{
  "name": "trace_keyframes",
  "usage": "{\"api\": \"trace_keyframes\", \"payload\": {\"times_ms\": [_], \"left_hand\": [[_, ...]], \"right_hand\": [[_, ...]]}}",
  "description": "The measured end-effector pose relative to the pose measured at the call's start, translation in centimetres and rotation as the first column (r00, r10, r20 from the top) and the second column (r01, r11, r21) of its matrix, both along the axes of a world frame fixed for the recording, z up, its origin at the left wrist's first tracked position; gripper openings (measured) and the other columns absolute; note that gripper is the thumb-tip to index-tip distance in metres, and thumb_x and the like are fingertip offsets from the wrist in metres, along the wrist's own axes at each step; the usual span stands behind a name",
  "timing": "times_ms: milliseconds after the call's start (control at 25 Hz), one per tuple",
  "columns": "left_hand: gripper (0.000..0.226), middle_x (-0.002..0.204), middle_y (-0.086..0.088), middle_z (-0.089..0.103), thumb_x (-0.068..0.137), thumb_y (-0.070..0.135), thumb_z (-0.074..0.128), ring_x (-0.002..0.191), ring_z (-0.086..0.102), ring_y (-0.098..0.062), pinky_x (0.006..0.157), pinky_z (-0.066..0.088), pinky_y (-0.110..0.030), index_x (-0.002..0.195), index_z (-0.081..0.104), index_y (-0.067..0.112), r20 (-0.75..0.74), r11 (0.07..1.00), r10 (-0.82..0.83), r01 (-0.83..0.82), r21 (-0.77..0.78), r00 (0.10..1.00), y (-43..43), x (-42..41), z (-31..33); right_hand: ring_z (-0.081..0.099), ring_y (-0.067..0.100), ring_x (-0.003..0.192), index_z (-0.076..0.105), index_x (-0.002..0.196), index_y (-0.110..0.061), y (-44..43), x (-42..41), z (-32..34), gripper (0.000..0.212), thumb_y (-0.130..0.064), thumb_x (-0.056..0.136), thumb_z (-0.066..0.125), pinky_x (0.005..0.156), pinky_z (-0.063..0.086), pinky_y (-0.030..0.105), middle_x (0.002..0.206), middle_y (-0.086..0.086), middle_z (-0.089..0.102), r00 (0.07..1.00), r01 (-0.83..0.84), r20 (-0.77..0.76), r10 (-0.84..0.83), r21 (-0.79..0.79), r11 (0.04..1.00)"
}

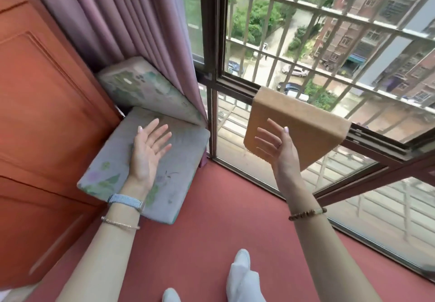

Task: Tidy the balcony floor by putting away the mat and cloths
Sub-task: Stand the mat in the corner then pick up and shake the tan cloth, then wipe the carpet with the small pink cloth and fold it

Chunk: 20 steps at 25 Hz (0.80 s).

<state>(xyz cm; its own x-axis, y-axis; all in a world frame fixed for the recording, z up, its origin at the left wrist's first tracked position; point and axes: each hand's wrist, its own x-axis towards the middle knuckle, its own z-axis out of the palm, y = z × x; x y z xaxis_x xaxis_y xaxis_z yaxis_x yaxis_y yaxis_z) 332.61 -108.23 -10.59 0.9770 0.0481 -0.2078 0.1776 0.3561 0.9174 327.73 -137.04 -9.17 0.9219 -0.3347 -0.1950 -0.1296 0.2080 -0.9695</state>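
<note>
Left hand [148, 151]: your fingers are spread wide over the mat [181, 160]
Right hand [275, 146]: open too, gripping nothing, right by the cloth [303, 122]

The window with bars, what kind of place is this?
Probably an enclosed apartment balcony, high up: the barred window looks down on parked cars, a curtain hangs beside it, and a folded mat lies on the red floor.

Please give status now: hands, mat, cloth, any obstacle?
Left hand open, over folded mat in corner. Right hand open, at cloth draped on window rail. No obstacle seen.
</note>
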Motion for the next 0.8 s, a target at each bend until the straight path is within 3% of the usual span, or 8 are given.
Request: {"api": "trace_keyframes", "payload": {"times_ms": [480,800], "left_hand": [[0.041,0.129,-0.006,0.063,0.104,0.042,0.028,0.121,0.06,-0.022,0.1,0.047,-0.039,0.125,0.058,0.023,-0.057,0.99,0.121,-0.116,0.085,0.991,20.8,-8.6,-1.5],[0.032,0.125,-0.006,0.066,0.105,0.03,0.034,0.115,0.063,-0.019,0.098,0.048,-0.036,0.118,0.062,0.021,-0.117,0.979,0.177,-0.163,0.12,0.977,26.5,-8.1,-4.9]], "right_hand": [[0.067,0.02,0.111,0.057,0.133,-0.028,21.0,-3.1,-1.1,0.045,-0.047,0.105,0.027,0.096,0.052,0.039,0.124,0.002,0.068,0.987,-0.147,-0.053,0.15,0.06,0.987],[0.068,0.019,0.108,0.058,0.127,-0.032,27.8,-1.5,-3.7,0.033,-0.042,0.105,0.036,0.095,0.053,0.042,0.123,0.003,0.068,0.971,-0.234,-0.056,0.232,-0.015,0.972]]}}
